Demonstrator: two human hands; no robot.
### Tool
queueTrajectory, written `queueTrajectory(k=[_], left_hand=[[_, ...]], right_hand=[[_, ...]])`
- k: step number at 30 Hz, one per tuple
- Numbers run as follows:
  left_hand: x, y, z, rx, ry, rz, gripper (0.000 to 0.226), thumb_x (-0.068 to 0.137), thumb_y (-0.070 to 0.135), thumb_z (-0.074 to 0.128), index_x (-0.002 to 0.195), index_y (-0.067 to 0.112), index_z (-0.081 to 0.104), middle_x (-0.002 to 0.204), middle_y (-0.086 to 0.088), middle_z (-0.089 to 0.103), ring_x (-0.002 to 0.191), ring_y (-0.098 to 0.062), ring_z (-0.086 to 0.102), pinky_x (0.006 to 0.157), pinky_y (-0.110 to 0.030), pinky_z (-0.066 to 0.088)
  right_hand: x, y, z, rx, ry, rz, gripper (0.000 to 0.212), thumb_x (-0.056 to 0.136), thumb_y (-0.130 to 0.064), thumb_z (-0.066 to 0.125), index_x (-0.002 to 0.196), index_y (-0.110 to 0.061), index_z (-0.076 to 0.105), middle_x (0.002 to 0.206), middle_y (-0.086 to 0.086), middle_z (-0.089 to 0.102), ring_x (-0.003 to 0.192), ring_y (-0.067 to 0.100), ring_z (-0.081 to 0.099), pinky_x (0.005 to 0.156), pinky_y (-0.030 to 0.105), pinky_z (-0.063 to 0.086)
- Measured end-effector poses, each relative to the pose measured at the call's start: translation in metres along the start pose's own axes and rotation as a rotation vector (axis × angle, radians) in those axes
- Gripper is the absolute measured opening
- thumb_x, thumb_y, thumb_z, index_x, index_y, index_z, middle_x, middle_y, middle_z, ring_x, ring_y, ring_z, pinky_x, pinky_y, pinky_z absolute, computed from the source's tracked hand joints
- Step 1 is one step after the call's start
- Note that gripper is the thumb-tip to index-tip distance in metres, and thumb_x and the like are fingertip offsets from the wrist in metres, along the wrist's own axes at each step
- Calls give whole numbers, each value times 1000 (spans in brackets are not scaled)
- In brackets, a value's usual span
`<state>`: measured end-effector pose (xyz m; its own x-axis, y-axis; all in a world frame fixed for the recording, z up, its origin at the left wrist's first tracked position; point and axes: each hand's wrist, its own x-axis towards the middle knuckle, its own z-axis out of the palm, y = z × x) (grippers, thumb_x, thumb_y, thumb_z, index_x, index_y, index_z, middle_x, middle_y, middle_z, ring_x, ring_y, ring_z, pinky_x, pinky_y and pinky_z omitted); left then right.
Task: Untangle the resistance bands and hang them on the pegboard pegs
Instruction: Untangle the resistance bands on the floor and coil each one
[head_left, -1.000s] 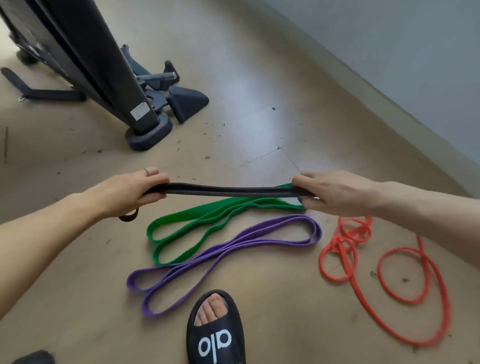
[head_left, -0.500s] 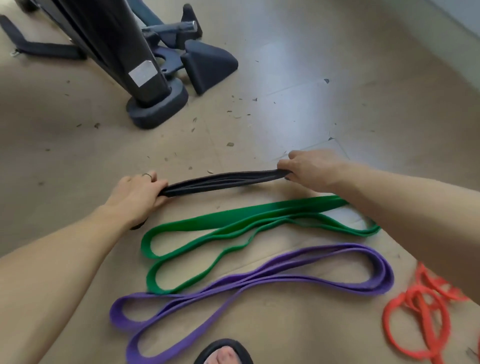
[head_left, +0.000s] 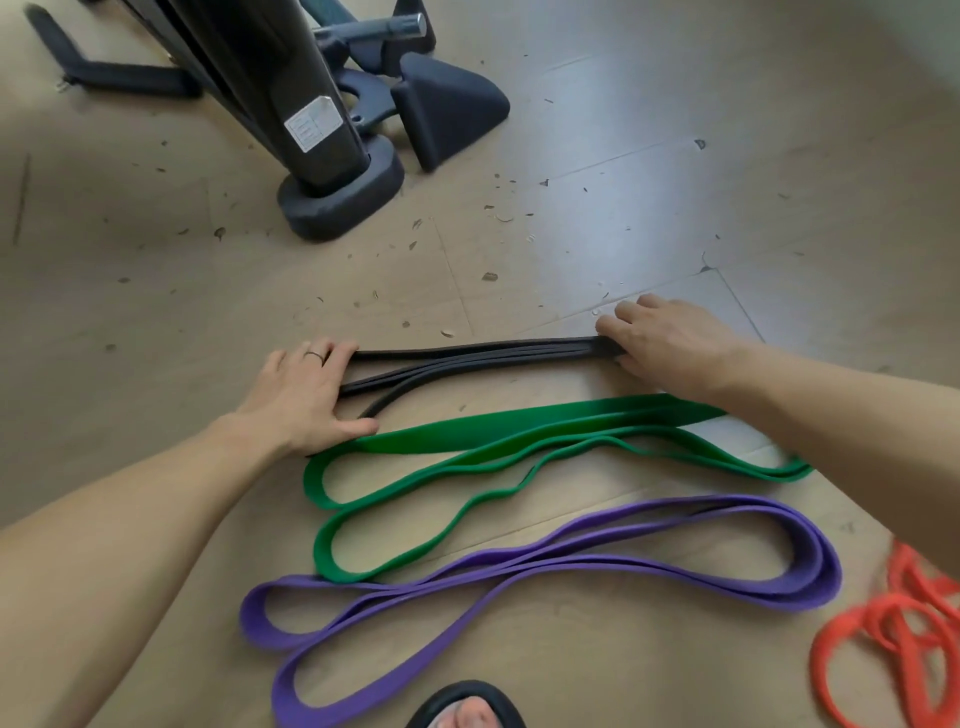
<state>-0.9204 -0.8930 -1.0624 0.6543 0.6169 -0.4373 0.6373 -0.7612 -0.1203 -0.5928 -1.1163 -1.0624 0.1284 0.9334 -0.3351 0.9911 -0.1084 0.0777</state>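
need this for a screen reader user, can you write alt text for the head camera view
Two hands press the ends of a folded black band flat on a wooden floor, left hand and right hand apart. Nearer the viewer lie a green band, a purple band and a tangled orange band; a black machine base stands beyond.

Home gym or exercise room: dark exercise-machine base (head_left: 332, 202) on a scuffed wood-look floor (head_left: 649, 197) at 11 o'clock; green (head_left: 467, 441), purple (head_left: 519, 566) and orange resistance bands (head_left: 893, 639) from centre to 4 o'clock.
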Motion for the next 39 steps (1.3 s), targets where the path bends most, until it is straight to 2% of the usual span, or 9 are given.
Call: queueTrajectory(k=[3, 8, 14, 18, 21, 25, 29, 36, 39], left_hand=[[-4, -7, 0, -107, -37, -7, 109, 68, 71, 76, 154, 28, 25, 150, -6, 38, 141, -28, 36, 118, -44, 27], [-6, -13, -5, -153, -71, -13, 101, 68, 55, 83, 151, 30, 31, 148, -4, 36, 137, -28, 38, 114, -42, 31], [-9, -9, -13, -13, -62, 49, 49, 84, 42, 69, 121, 24, 44, 121, -2, 52, 109, -24, 53, 82, -35, 47], [-10, -8, -12, 33, -34, 44, 33, 93, 37, 60, 120, 24, 48, 119, -3, 52, 110, -25, 55, 75, -35, 48], [-9, -6, -10, -52, -27, -40, 34, 95, 39, 61, 123, 23, 51, 122, -6, 52, 111, -28, 54, 79, -37, 48], [-5, -2, -12, -86, -127, -93, 75, 79, 66, 72, 135, 23, 45, 133, -8, 46, 122, -30, 50, 99, -41, 45], [0, 6, -21, -152, -158, -124, 100, 72, 75, 71, 151, 25, 36, 151, -10, 39, 140, -32, 38, 112, -45, 36], [17, 56, -46, -167, -52, 2, 86, 84, 70, 63, 153, 27, 34, 156, -9, 38, 146, -30, 33, 119, -46, 26], [26, 85, -56, -126, -31, 87, 81, 86, 68, 61, 152, 28, 35, 153, -9, 41, 144, -30, 35, 118, -47, 27]], right_hand=[[-6, 3, -3, 1, -31, -11, 36, 101, -36, 52, 131, -17, 45, 122, 7, 52, 111, 28, 53, 84, 40, 48], [-15, 6, -11, 18, -105, 38, 57, 89, -46, 58, 139, -24, 41, 127, 3, 50, 119, 27, 52, 99, 41, 45], [-19, 16, -15, 89, -145, 134, 35, 93, -33, 61, 121, -15, 49, 117, 6, 54, 113, 29, 54, 85, 45, 53], [-19, 17, -10, 87, -104, 152, 34, 96, -32, 60, 124, -16, 51, 117, 8, 52, 114, 30, 53, 84, 45, 53], [-21, 21, -7, 151, -98, 189, 48, 93, -39, 63, 134, -19, 49, 122, 9, 50, 116, 31, 51, 88, 45, 52], [-23, 26, -5, 185, -151, 207, 81, 82, -51, 71, 148, -19, 37, 132, 10, 47, 123, 32, 49, 98, 44, 48], [-25, 26, -4, 227, -161, 241, 91, 79, -51, 75, 151, -19, 31, 140, 12, 46, 128, 33, 47, 104, 46, 45], [-37, 30, -8, 383, -168, 255, 102, 75, -51, 79, 158, -24, 26, 150, 11, 43, 137, 32, 41, 111, 46, 40], [-52, 35, -12, 502, -145, 307, 94, 80, -46, 78, 158, -23, 29, 151, 11, 43, 138, 31, 41, 112, 43, 38]])
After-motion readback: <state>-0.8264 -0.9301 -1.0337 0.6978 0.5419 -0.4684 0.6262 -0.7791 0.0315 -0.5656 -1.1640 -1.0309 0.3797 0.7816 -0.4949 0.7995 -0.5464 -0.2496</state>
